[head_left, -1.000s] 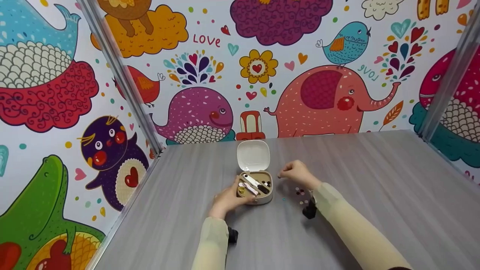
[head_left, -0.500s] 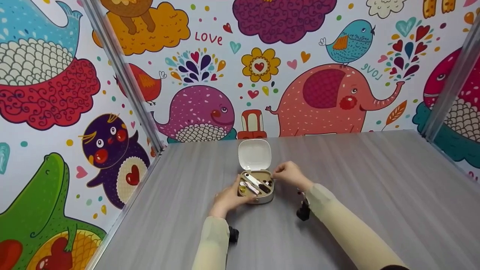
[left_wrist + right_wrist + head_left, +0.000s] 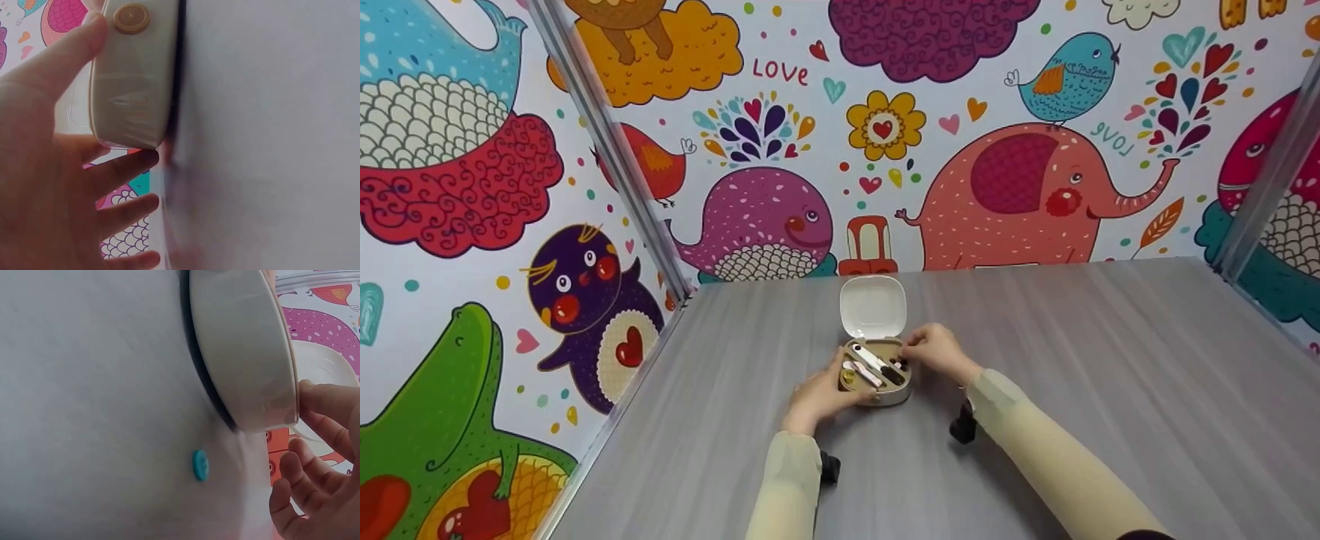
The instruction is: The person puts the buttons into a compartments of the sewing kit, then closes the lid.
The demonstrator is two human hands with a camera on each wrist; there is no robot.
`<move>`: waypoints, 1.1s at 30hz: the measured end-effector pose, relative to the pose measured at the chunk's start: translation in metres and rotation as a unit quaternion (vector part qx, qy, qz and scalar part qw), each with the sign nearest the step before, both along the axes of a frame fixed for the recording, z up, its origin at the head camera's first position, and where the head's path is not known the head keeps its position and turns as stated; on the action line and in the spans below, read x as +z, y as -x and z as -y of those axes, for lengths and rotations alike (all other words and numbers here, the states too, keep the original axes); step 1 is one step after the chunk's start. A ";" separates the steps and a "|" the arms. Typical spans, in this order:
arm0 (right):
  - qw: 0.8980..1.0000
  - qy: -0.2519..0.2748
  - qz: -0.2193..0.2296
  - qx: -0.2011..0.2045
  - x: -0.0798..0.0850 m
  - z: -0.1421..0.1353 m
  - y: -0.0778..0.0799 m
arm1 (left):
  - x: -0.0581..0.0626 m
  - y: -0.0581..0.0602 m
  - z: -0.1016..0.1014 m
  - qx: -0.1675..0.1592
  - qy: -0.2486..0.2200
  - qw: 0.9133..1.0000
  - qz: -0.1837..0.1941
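A small cream sewing box [image 3: 892,397] stands on the table with its white lid [image 3: 873,306] raised. My left hand [image 3: 816,396] grips its near left side, thumb at the front rim; a tan button-shaped clasp [image 3: 131,18] shows in the left wrist view. Inside lie a white tool with a black end [image 3: 879,364], a pinkish-white stick and a small gold item [image 3: 849,376]. My right hand [image 3: 941,352] is at the right compartment, which holds dark buttons. Its thumb and forefinger stay pinched as on the small dark button seen earlier; the rim hides their tips.
A turquoise button [image 3: 200,465] lies on the table beside the box in the right wrist view. The grey table [image 3: 720,450] meets printed cartoon walls at the back and left, with metal posts at the corners.
My right hand has moved left from above the table to the box's right compartment, its fingers still together. The left hand keeps its grip. The head view has shifted slightly.
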State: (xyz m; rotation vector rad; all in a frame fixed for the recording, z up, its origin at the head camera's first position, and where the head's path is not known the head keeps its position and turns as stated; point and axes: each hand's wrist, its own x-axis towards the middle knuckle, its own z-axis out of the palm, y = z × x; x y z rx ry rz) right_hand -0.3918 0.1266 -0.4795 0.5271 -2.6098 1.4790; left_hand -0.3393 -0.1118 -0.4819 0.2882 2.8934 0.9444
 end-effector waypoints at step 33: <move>0.999 -0.016 0.029 -0.025 0.005 -0.004 -0.002 | 0.001 0.001 0.001 -0.005 0.015 1.000 -0.006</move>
